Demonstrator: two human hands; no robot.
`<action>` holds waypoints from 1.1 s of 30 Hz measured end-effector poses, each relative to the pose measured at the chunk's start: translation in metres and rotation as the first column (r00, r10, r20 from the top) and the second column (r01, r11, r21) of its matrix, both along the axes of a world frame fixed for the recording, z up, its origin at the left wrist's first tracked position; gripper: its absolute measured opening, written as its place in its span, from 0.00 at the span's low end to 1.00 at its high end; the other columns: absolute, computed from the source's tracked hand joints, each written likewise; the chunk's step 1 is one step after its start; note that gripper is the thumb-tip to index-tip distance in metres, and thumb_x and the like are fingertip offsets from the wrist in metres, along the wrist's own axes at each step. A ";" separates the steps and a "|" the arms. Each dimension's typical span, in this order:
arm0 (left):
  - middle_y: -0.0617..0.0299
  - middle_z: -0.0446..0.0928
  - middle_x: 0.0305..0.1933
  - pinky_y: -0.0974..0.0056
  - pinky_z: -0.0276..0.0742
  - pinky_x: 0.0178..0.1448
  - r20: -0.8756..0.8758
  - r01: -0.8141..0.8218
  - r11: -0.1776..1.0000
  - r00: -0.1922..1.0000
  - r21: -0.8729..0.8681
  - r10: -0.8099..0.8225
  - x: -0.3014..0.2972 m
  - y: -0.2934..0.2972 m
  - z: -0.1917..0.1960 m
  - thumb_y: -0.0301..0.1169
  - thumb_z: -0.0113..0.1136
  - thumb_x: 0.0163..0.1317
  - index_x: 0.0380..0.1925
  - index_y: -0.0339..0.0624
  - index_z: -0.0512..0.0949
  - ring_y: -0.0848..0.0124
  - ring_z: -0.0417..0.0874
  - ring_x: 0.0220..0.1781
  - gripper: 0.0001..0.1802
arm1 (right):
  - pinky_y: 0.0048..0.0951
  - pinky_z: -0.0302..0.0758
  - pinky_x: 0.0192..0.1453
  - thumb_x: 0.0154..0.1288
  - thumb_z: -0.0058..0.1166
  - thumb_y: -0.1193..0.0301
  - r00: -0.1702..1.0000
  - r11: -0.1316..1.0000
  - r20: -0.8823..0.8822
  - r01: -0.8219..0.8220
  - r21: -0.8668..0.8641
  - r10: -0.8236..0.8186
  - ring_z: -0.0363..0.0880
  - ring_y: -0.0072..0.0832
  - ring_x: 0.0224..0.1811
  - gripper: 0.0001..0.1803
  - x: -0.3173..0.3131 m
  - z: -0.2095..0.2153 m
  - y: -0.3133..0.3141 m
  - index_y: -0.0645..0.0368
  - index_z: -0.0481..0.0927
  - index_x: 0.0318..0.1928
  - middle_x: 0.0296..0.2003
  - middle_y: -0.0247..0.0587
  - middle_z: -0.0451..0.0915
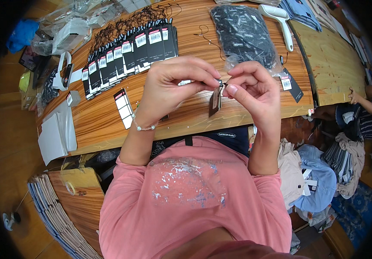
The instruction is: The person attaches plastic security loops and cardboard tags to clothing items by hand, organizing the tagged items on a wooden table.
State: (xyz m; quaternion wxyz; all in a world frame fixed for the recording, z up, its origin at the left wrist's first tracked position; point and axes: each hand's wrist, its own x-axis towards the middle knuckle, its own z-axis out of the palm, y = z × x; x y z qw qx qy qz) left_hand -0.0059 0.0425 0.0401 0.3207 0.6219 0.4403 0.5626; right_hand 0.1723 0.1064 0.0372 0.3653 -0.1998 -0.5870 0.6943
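Note:
A small dark hang tag hangs edge-on above the table's near edge, between my two hands. My left hand pinches the tag's top end between thumb and forefinger. Close against it, my right hand has its thumb and fingertips pressed together at the same top end; any cord in them is too small to make out. Behind my left hand, black hang tags with white barcode stickers lie in overlapping rows, black strings trailing from their tops. A sheet of white labels lies left of my left wrist.
A clear bag of black tag strings and a white-handled roller lie at the back. Another black tag is at the right. White papers overhang the left edge. Clothes are heaped at right, near another person's hand.

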 end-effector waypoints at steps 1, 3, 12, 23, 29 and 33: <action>0.53 0.78 0.33 0.71 0.78 0.38 0.013 0.006 1.000 1.000 -0.010 -0.006 0.000 0.000 0.000 0.11 0.58 0.42 0.24 0.33 0.80 0.69 0.80 0.36 0.09 | 0.18 0.70 0.38 0.55 0.53 0.80 1.000 1.000 0.000 -0.015 -0.010 0.015 0.76 0.19 0.32 0.12 0.000 -0.001 0.001 0.67 0.71 0.41 0.28 0.37 0.77; 0.53 0.78 0.33 0.71 0.79 0.37 -0.004 0.029 0.999 1.000 -0.017 -0.029 0.001 0.000 0.001 0.11 0.58 0.42 0.24 0.32 0.80 0.69 0.81 0.35 0.09 | 0.17 0.70 0.37 0.54 0.53 0.80 0.999 0.999 0.001 -0.043 -0.032 0.043 0.76 0.18 0.32 0.14 0.001 -0.004 0.003 0.65 0.68 0.42 0.27 0.37 0.77; 0.52 0.79 0.32 0.71 0.78 0.37 -0.031 0.102 0.994 0.994 -0.036 -0.103 0.000 0.004 0.002 0.12 0.58 0.43 0.24 0.32 0.80 0.69 0.81 0.34 0.08 | 0.17 0.71 0.34 0.54 0.54 0.80 0.994 0.981 -0.039 -0.104 -0.162 0.099 0.76 0.19 0.29 0.13 0.003 -0.004 0.005 0.63 0.67 0.40 0.25 0.36 0.78; 0.53 0.79 0.32 0.70 0.77 0.39 -0.022 0.115 0.993 0.993 -0.018 -0.115 0.000 0.007 0.001 0.13 0.59 0.43 0.24 0.33 0.80 0.68 0.81 0.35 0.07 | 0.16 0.70 0.31 0.54 0.54 0.79 0.991 0.984 -0.082 -0.119 -0.136 0.108 0.76 0.18 0.27 0.13 0.001 -0.012 0.009 0.62 0.66 0.39 0.24 0.35 0.78; 0.52 0.80 0.33 0.71 0.76 0.40 -0.030 0.122 0.987 0.992 -0.101 -0.126 0.001 0.005 0.005 0.14 0.60 0.42 0.27 0.33 0.81 0.68 0.81 0.37 0.09 | 0.17 0.70 0.29 0.53 0.54 0.79 0.990 0.969 -0.085 -0.128 -0.209 0.112 0.76 0.19 0.26 0.13 0.005 -0.013 0.008 0.61 0.67 0.39 0.23 0.36 0.77; 0.55 0.80 0.34 0.69 0.76 0.42 -0.127 0.078 0.990 0.988 -0.116 -0.092 -0.001 0.003 0.006 0.17 0.60 0.45 0.29 0.34 0.81 0.66 0.82 0.37 0.08 | 0.19 0.73 0.31 0.54 0.56 0.78 0.984 0.952 -0.109 -0.166 -0.259 0.141 0.77 0.20 0.28 0.13 0.005 -0.012 0.005 0.60 0.67 0.39 0.25 0.36 0.77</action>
